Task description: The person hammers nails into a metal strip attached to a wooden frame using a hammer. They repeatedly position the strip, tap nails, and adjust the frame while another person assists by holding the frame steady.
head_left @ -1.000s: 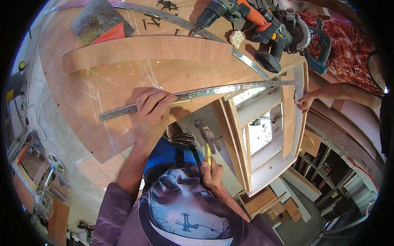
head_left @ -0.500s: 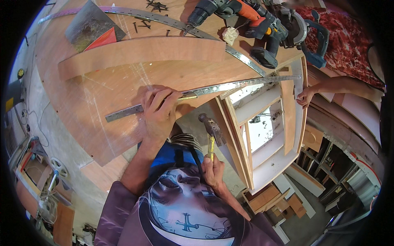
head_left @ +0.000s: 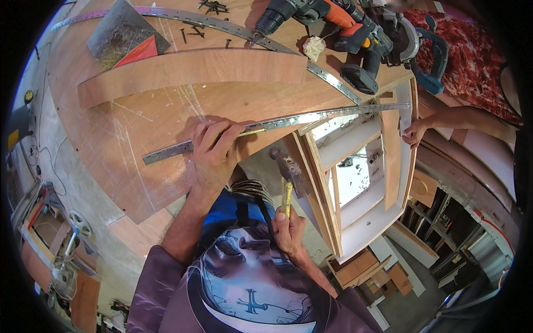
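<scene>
Dull purple shirt (head_left: 180, 288), satiny; sleeves (head_left: 150, 277) end well short of the bare left hand (head_left: 215, 147) and right hand (head_left: 289, 230). Big blue-grey print (head_left: 222, 280), nearer the body than either hand, with dark cross (head_left: 252, 301), curved white band (head_left: 250, 323). Left of right hand: blue cloth (head_left: 219, 211), dark strap (head_left: 242, 212). Between hands: striped cloth (head_left: 252, 190).

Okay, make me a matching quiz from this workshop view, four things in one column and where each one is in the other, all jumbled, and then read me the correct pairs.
Things:
1. Hammer
2. Nearer metal strip
3. Wide wooden strip
4. Co-worker's hand

Places:
A. On the board, touched by no hand
B. At the right edge of the white-sided frame
C. In the right hand, head up
D. Under the fingers of the left hand

Right pairs: 1-C, 2-D, 3-A, 4-B.
</scene>
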`<control>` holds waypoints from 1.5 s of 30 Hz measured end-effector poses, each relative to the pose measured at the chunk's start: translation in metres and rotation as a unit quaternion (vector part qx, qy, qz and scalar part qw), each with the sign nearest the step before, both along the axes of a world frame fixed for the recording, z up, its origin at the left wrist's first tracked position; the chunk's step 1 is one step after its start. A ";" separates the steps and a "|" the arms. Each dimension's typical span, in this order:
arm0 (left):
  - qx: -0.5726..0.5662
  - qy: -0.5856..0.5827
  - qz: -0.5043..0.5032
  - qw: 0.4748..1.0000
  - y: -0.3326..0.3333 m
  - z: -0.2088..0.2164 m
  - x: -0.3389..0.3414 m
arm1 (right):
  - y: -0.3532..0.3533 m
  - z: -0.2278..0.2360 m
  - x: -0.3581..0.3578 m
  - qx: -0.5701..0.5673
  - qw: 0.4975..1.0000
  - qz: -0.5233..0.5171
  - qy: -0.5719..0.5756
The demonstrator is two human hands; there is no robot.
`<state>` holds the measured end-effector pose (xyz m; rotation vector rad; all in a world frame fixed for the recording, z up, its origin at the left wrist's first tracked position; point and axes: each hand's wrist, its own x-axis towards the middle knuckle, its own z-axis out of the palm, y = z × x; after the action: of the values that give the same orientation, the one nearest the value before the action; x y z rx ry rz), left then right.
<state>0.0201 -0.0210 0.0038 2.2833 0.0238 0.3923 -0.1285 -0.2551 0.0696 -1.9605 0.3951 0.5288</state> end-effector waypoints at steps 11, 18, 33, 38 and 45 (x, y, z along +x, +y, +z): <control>-0.018 -0.027 0.011 0.999 -0.003 -0.003 0.002 | 0.019 0.070 0.068 0.073 0.916 0.065 -0.389; -0.019 -0.038 -0.013 0.999 0.003 0.006 0.006 | 0.010 -0.011 -0.004 -0.071 0.995 0.056 -0.040; -0.031 0.003 0.032 0.999 0.020 0.000 -0.013 | -0.006 -0.022 -0.025 -0.051 0.994 0.094 -0.003; -0.005 -0.010 0.022 1.000 0.019 0.002 -0.010 | -0.004 -0.020 -0.020 -0.043 0.994 0.096 -0.001; 0.004 -0.018 0.029 0.999 0.017 0.001 -0.009 | 0.005 -0.018 -0.016 -0.027 0.997 0.075 -0.011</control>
<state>0.0115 -0.0036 0.0049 2.2873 0.0704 0.4637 -0.1449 -0.2506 0.0515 -2.0571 0.2530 0.5975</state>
